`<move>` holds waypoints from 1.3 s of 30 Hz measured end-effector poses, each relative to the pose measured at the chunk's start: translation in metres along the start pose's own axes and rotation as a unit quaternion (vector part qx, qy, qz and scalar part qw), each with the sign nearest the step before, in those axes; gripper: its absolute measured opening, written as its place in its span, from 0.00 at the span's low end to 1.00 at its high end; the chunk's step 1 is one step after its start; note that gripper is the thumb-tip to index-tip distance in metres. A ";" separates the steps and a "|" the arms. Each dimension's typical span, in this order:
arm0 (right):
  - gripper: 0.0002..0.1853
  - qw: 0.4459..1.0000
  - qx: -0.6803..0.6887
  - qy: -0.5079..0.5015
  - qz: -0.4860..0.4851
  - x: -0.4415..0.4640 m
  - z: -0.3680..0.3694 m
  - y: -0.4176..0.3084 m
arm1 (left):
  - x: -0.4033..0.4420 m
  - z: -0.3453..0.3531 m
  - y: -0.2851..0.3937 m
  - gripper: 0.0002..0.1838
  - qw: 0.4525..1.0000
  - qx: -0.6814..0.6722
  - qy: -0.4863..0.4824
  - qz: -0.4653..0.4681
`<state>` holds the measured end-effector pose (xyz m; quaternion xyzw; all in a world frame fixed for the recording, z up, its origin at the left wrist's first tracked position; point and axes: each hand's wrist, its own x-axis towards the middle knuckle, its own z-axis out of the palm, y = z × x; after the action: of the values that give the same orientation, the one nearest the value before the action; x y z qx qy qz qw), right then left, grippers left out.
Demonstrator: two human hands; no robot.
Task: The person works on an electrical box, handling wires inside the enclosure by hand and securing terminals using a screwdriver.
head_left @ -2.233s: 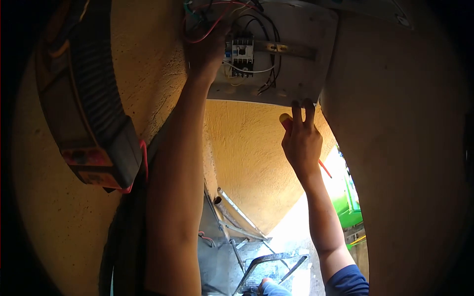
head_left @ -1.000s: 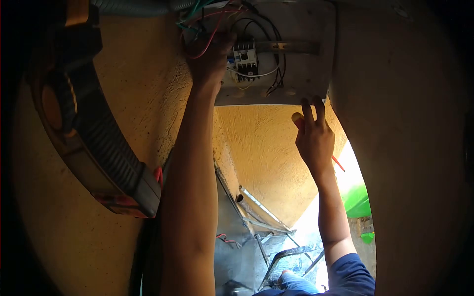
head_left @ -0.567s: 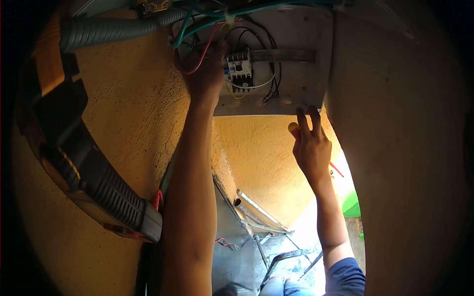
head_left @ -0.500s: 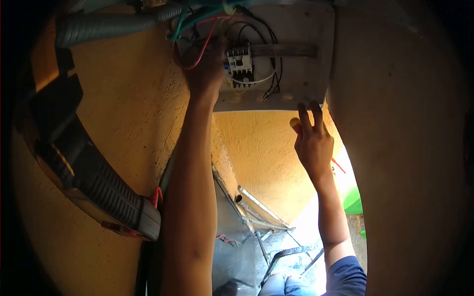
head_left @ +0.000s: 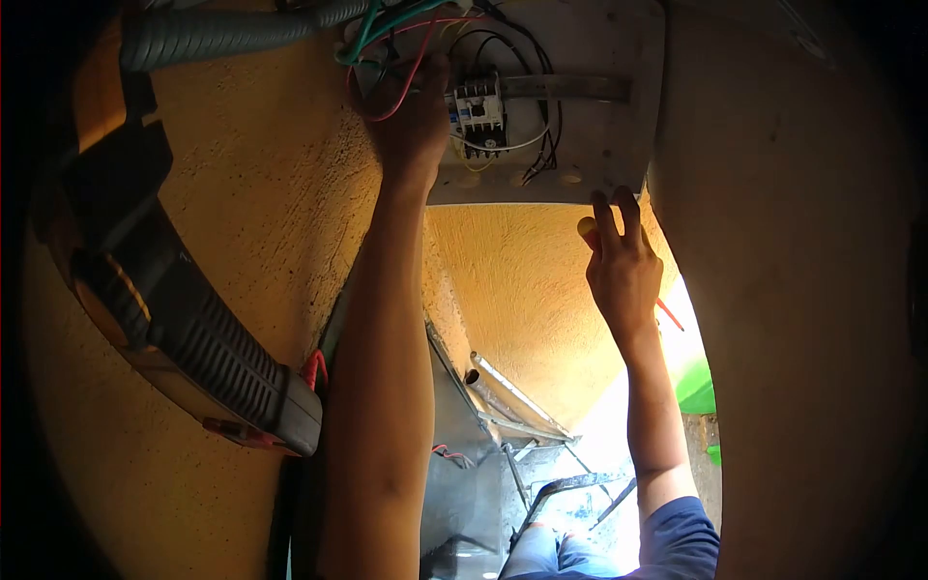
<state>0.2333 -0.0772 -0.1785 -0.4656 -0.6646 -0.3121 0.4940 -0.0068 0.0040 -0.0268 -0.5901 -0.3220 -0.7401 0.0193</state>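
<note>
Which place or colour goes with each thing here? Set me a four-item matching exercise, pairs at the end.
Things:
1. contactor
2. corrugated conduit
3. screwdriver
4. clamp meter

Places and colours:
A. gripped in the right hand
B. black and orange, left of the left forearm
C. white and black, beside the metal rail
D. grey, at the picture's top left

Pairs: 1-C, 2-D, 3-A, 4-B
</note>
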 end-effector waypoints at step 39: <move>0.18 0.997 0.008 0.032 0.066 -0.006 0.015 -0.010 | -0.005 0.003 0.007 0.14 0.995 0.011 -0.006 -0.100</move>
<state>0.2194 -0.0698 -0.1884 -0.4937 -0.6188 -0.2883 0.5387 -0.0001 -0.0012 -0.0276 -0.5594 -0.3872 -0.7312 -0.0502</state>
